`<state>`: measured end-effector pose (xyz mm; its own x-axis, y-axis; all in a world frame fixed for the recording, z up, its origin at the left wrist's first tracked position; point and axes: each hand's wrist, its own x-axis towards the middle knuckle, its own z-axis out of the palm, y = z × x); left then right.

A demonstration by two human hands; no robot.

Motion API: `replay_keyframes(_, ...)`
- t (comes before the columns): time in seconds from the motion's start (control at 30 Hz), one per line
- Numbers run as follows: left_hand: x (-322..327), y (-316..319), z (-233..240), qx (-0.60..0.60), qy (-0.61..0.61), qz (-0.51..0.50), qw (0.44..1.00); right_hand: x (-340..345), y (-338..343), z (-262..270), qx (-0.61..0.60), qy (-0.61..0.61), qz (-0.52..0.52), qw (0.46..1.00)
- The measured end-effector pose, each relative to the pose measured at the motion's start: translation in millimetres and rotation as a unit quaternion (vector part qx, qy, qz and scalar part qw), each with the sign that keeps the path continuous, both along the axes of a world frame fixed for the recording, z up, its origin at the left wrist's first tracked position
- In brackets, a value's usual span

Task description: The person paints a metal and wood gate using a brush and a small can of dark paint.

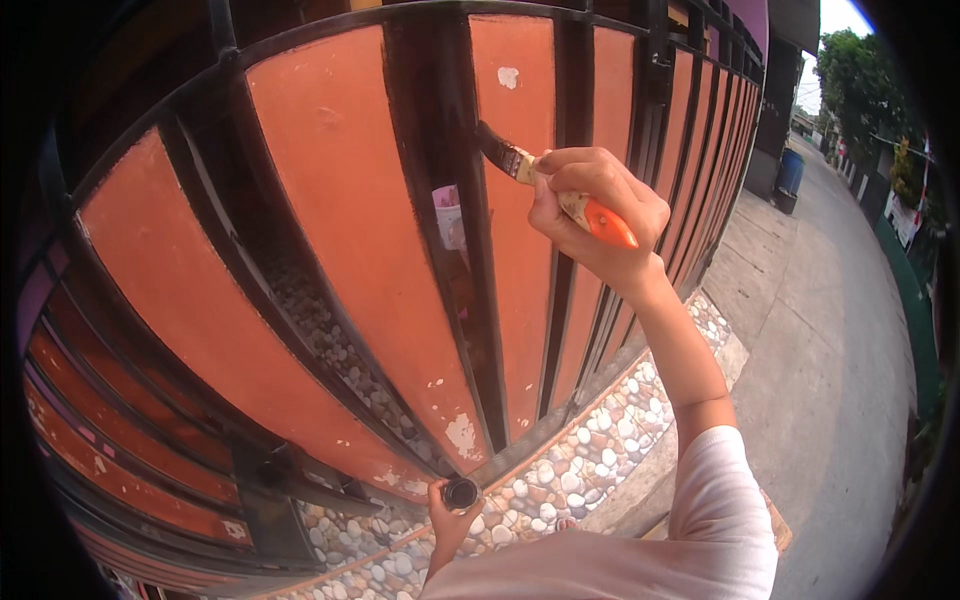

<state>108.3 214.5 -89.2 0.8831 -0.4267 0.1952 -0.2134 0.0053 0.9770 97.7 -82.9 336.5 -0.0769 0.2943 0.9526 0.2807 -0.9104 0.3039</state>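
My right hand point(600, 202) grips a paintbrush point(529, 169) by its handle, which is cream-coloured with an orange end. Its dark, paint-soaked bristles touch a black upright bar point(469, 195) of the metal fence, beside an orange panel point(517, 240). Low down, my left hand point(450, 521) holds a small round container point(460, 493) of dark paint near the foot of the fence. A wide orange panel point(345, 217) to the left has pale patches where its paint has flaked near the bottom.
A strip of pebble paving point(585, 457) runs along the fence's foot. Behind the bars stands a white bucket point(448, 217). On the right, a concrete road point(817, 360) leads past a blue barrel point(789, 174). A black top rail point(322, 26) curves across the fence.
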Motion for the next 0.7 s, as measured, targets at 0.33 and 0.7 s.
replay_keyframes(0.33,2,0,-2,0.021,0.015,-0.015,1.000,-30,-10,-4,0.116,0.204,0.070,0.970)
replay_keyframes(0.7,3,-2,5,0.016,0.007,0.014,1.000,-47,-22,15,0.014,0.402,0.069,0.913)
